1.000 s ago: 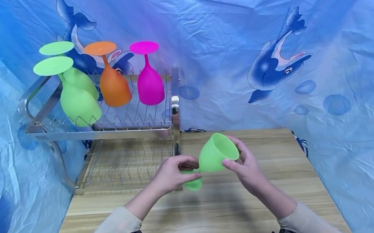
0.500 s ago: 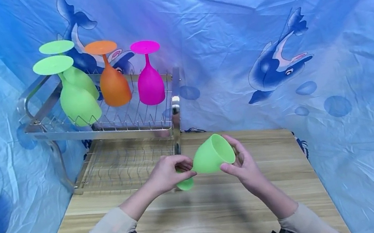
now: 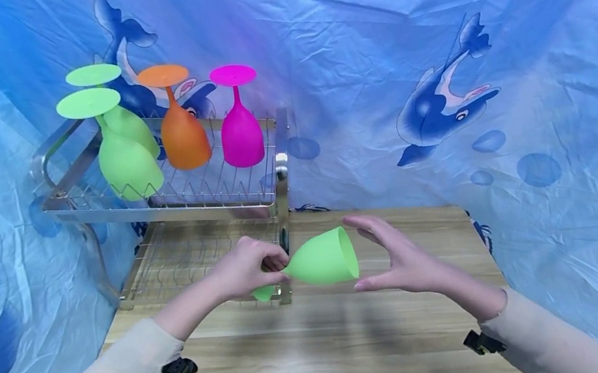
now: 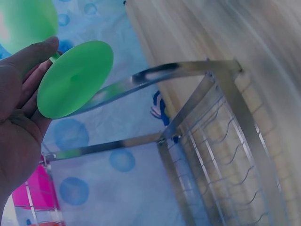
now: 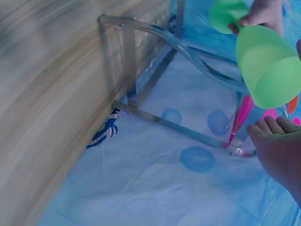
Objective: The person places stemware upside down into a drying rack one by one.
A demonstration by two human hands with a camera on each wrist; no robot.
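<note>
A light green goblet (image 3: pixel 320 261) lies sideways in the air above the table, its mouth facing right. My left hand (image 3: pixel 250 266) pinches its stem between thumb and fingers; the round green base (image 4: pixel 75 80) shows beside that palm in the left wrist view. My right hand (image 3: pixel 396 256) is just right of the goblet's mouth, thumb and fingers spread apart and holding nothing. In the right wrist view, the goblet's bowl (image 5: pixel 265 66) is apart from the right fingers.
A two-tier metal dish rack (image 3: pixel 202 212) stands at the left. Upside down on its upper tier are two green goblets (image 3: pixel 126 166), an orange goblet (image 3: pixel 184 139) and a magenta goblet (image 3: pixel 241 137). Blue dolphin-print curtains (image 3: pixel 345 106) surround the wooden table (image 3: pixel 315 355).
The right hand has let go of the goblet's bowl and moved off to the right. The left hand has carried the goblet left toward the rack, turning its mouth more sideways.
</note>
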